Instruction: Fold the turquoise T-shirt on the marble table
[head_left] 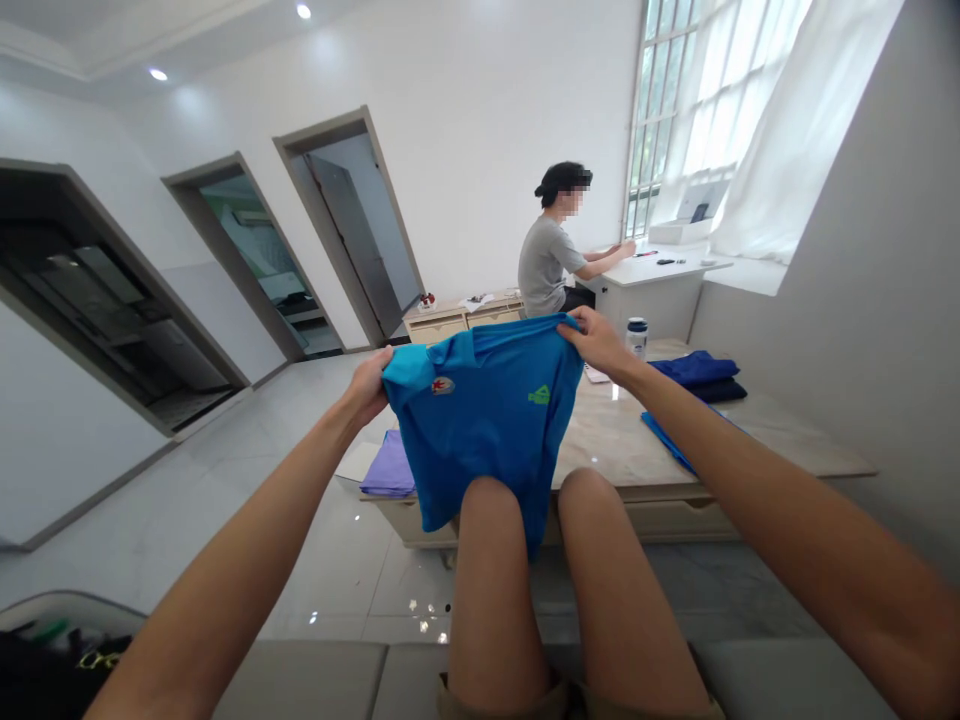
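A low counter (750,445) with a pale stone-look top stands just beyond the person's bare knees, filling the middle and the 3 o'clock side of the view. In front of it hangs a bright blue shirt (484,420), held up in the air at the centre, its lower hem draping over the left knee. It carries a small red badge and a green logo on the chest. The left hand (369,385) is clamped on one shoulder of the shirt at 9 o'clock of the cloth; the right hand (598,342) pinches the other shoulder at 2 o'clock, so the two hands are well apart, stretching the top edge. A folded dark blue garment (697,372) lies on the counter toward 2 o'clock, and a folded purple cloth (390,468) lies on its near-left corner at 8 o'clock of the shirt. A small bottle (637,336) stands just beside the right hand. Farther back, at 1 o'clock, another person (546,262) sits at a white desk (660,270).
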